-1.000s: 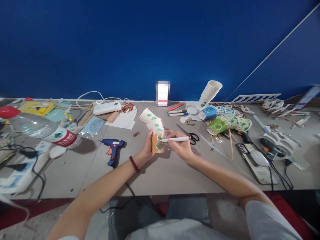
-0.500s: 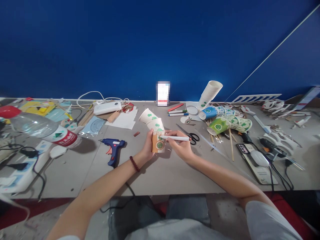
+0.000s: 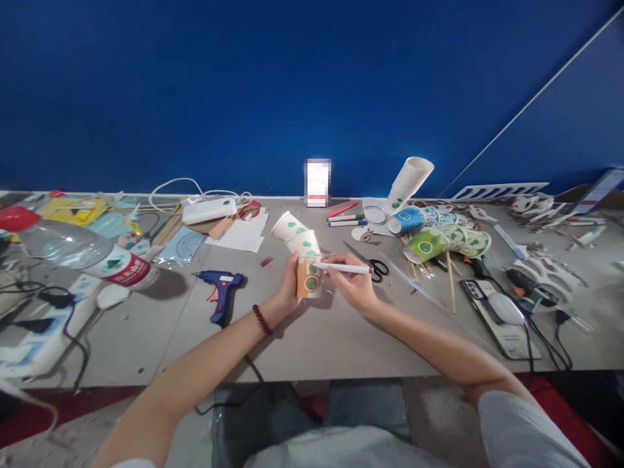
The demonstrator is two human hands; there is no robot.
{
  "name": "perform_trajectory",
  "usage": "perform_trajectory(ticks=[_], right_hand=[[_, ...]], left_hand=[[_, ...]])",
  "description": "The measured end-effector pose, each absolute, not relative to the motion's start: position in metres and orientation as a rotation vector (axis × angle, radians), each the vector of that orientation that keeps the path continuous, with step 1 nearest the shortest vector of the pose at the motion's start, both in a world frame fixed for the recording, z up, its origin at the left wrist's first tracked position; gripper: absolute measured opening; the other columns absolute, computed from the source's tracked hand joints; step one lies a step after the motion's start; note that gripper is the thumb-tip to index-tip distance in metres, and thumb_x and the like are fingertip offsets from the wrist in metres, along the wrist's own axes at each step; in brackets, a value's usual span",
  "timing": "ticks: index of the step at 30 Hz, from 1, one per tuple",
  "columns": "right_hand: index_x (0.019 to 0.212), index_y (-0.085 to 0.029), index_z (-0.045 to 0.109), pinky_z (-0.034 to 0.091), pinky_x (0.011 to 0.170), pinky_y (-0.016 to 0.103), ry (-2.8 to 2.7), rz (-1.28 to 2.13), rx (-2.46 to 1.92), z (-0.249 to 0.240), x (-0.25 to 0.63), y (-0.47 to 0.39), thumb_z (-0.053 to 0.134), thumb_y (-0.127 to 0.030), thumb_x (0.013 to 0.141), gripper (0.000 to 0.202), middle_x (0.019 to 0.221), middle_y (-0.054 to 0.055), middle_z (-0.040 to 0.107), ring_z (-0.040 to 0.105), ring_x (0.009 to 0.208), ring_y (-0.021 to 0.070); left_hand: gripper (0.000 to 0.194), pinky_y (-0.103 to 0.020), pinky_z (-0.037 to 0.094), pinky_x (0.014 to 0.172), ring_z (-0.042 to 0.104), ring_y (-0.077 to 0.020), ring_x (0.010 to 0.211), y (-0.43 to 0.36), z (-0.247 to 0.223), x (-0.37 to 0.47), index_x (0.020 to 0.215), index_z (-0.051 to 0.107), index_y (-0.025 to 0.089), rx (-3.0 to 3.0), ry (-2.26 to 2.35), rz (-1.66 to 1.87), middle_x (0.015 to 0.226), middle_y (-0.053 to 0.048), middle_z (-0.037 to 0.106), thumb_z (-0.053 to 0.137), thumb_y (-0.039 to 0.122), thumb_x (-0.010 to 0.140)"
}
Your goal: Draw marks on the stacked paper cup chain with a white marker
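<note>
Several paper cups joined in a bent row lie in front of me; the nearest paper cup (image 3: pixel 309 281) is coloured orange around a round green emblem. My left hand (image 3: pixel 287 285) is closed around that cup's left side. Between the fingers of my right hand (image 3: pixel 355 286) is a white marker (image 3: pixel 346 268), its tip at the cup's upper part, where scalloped lines are drawn. Whether the tip touches the paper, I cannot tell. Beyond the orange one, two white cups (image 3: pixel 286 226) with green leaf prints tilt to the upper left.
A blue glue gun (image 3: pixel 221 286) lies left of my hands, near a large bottle (image 3: pixel 97 257). Black scissors (image 3: pixel 377 268) are at the right. Behind stand a lit phone (image 3: pixel 318 185) and a cup stack (image 3: pixel 409 185). Green-decorated cups (image 3: pixel 426 246) lie farther right.
The marker's tip has shifted slightly up and to the right on the orange cup. My left hand and the cups stay where they were.
</note>
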State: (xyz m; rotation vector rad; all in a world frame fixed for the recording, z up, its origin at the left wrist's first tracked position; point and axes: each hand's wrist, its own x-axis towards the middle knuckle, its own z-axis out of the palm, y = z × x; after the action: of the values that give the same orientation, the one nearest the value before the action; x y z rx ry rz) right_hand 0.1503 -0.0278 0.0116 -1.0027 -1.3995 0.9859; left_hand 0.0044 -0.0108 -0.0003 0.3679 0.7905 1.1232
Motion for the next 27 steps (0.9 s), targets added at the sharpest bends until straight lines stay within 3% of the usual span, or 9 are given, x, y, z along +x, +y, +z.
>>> perform_trajectory(ticks=[4, 11, 16, 27], right_hand=[[0.086, -0.022, 0.069, 0.062, 0.074, 0.036, -1.398, 0.990, -1.000, 0.0121, 0.1499, -0.0280, 0.066, -0.028, 0.083, 0.007, 0.096, 0.008, 0.077, 0.072, 0.103, 0.0275], [0.075, -0.023, 0.068, 0.058, 0.086, 0.041, -1.447, 0.961, -0.971, 0.0184, 0.1500, -0.0296, 0.067, -0.023, 0.077, 0.002, 0.087, 0.006, 0.077, 0.073, 0.104, 0.0291], [0.071, -0.023, 0.065, 0.057, 0.081, 0.039, -1.433, 0.992, -0.958, 0.0178, 0.1490, -0.0303, 0.067, -0.026, 0.077, 0.007, 0.081, 0.005, 0.074, 0.072, 0.100, 0.0284], [0.074, -0.023, 0.066, 0.058, 0.083, 0.040, -1.442, 0.956, -0.967, 0.0164, 0.1507, -0.0289, 0.065, -0.023, 0.078, 0.004, 0.082, 0.005, 0.075, 0.073, 0.103, 0.0289]], left_hand=[[0.042, -0.027, 0.049, 0.059, 0.064, -0.0164, 0.060, -0.0110, 0.0014, 0.0047, 0.086, 0.070, 0.015, 0.365, 0.788, 1.115, 0.072, -0.004, 0.071, 0.056, 0.054, 0.087], [0.040, -0.027, 0.048, 0.061, 0.066, -0.0184, 0.065, -0.0105, -0.0006, 0.0052, 0.084, 0.070, 0.016, 0.373, 0.758, 1.119, 0.074, -0.005, 0.073, 0.056, 0.053, 0.088], [0.041, -0.028, 0.046, 0.061, 0.064, -0.0177, 0.062, -0.0104, -0.0018, 0.0049, 0.085, 0.069, 0.016, 0.361, 0.777, 1.112, 0.073, -0.004, 0.072, 0.057, 0.055, 0.086], [0.040, -0.028, 0.048, 0.064, 0.066, -0.0197, 0.067, -0.0109, -0.0014, 0.0049, 0.084, 0.070, 0.015, 0.381, 0.746, 1.124, 0.072, -0.004, 0.072, 0.060, 0.054, 0.085]])
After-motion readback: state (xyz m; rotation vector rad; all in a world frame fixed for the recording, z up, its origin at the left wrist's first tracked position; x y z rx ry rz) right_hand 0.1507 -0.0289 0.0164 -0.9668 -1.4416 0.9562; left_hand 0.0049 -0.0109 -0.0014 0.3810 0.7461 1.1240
